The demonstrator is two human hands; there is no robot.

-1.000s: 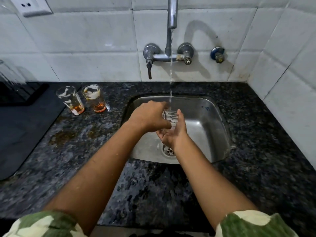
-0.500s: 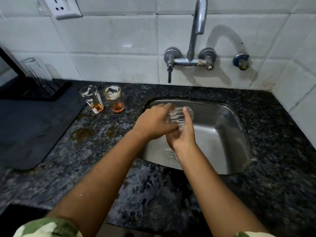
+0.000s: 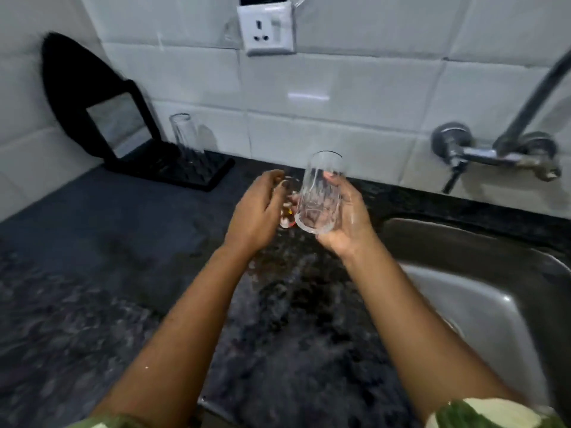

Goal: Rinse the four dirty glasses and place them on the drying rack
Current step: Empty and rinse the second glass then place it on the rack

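Observation:
My right hand (image 3: 346,220) grips a clear ribbed glass (image 3: 319,193), held mouth up and tilted above the counter just left of the sink (image 3: 482,282). Close beside it on the left is my left hand (image 3: 258,211), fingers curled. It covers the dirty glasses (image 3: 285,219), of which only a rim and some orange residue show. Whether it holds one is hidden. At the back left stands the black drying rack (image 3: 197,173) with one clean glass (image 3: 185,134) on it.
A dark mat (image 3: 92,230) covers the counter in front of the rack. The wall tap (image 3: 494,152) with its spout is at the right. A wall socket (image 3: 265,29) sits above. The speckled counter (image 3: 293,319) is wet between my arms.
The glass has come out of the sink and moved left over the counter, now in my right hand alone. My left hand let go of it and went to the dirty glasses. The view swung left.

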